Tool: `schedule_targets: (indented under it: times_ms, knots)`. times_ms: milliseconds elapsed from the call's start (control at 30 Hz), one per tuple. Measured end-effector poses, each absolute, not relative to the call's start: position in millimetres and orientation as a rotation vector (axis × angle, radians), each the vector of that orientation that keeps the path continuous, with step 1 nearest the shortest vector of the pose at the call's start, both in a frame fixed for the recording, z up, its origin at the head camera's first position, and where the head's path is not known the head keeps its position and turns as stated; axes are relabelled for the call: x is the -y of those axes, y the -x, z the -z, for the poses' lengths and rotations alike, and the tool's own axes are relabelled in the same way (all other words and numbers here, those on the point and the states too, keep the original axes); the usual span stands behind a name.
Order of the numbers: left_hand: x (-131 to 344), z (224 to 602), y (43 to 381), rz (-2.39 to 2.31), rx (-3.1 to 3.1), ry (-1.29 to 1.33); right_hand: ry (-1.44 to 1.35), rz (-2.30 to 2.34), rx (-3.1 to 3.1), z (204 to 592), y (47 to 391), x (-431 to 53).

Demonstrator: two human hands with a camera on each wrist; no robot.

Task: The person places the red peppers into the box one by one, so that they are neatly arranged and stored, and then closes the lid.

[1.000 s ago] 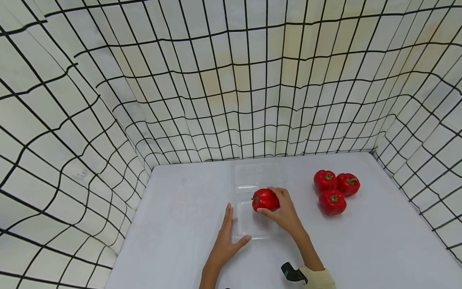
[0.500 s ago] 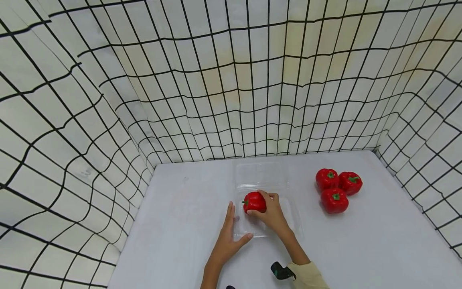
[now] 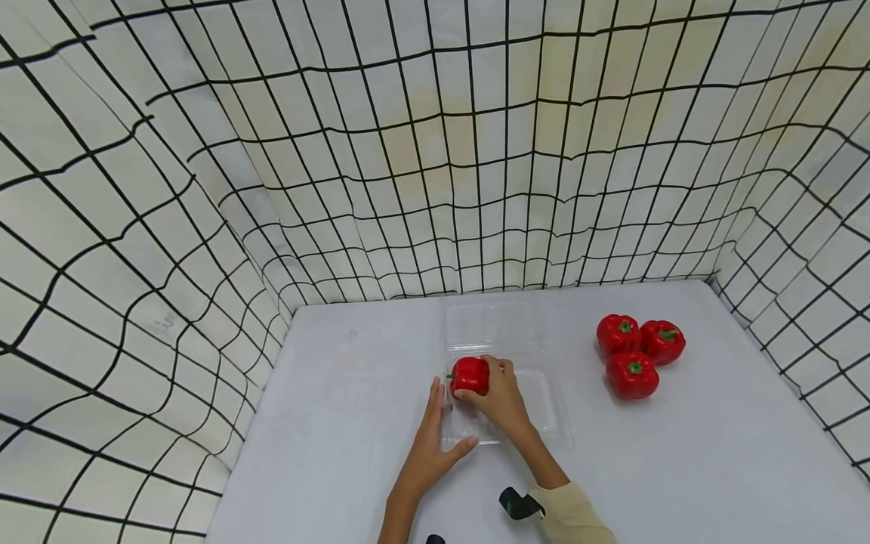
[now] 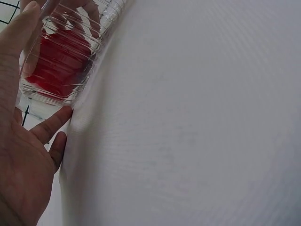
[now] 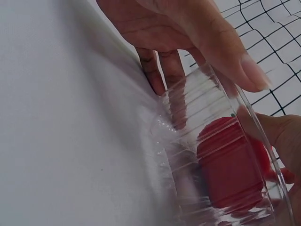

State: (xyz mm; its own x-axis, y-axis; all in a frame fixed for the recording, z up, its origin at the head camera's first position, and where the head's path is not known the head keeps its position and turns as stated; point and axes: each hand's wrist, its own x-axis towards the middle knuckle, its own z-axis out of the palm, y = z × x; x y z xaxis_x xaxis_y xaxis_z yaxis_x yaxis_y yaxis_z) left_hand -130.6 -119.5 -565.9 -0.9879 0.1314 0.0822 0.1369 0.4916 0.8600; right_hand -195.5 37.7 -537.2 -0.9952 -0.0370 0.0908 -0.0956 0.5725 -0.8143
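My right hand [image 3: 501,402] grips a red bell pepper [image 3: 470,375] by its right side, thumb in front and fingers behind, its green stem pointing left. The pepper is inside the left part of a clear plastic clamshell container [image 3: 546,400], whose lid [image 3: 491,325] lies folded back behind it. Along the container's left side, my left hand [image 3: 427,446] touches the wall with straight fingers, thumb spread toward the front edge. In the left wrist view the pepper [image 4: 61,61] shows red through the ribbed wall. The right wrist view also shows the pepper [image 5: 230,165] behind clear plastic.
Three more red bell peppers [image 3: 632,375] sit clustered on the white table [image 3: 340,393] to the right. Black netting [image 3: 489,177] over white walls encloses the table's back and sides. A small black device [image 3: 518,503] is by the right wrist.
My right hand has moved left with the bell pepper, from above the container's middle to its left side. My left hand has stayed by the container wall.
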Motion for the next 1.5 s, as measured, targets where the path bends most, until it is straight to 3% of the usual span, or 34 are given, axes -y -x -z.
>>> schedule_targets:
  times_ms: [1500]
  knots:
    - [119,568,131,1.554,2.691,0.247,-0.097,-1.411,2.799,534,193,-49]
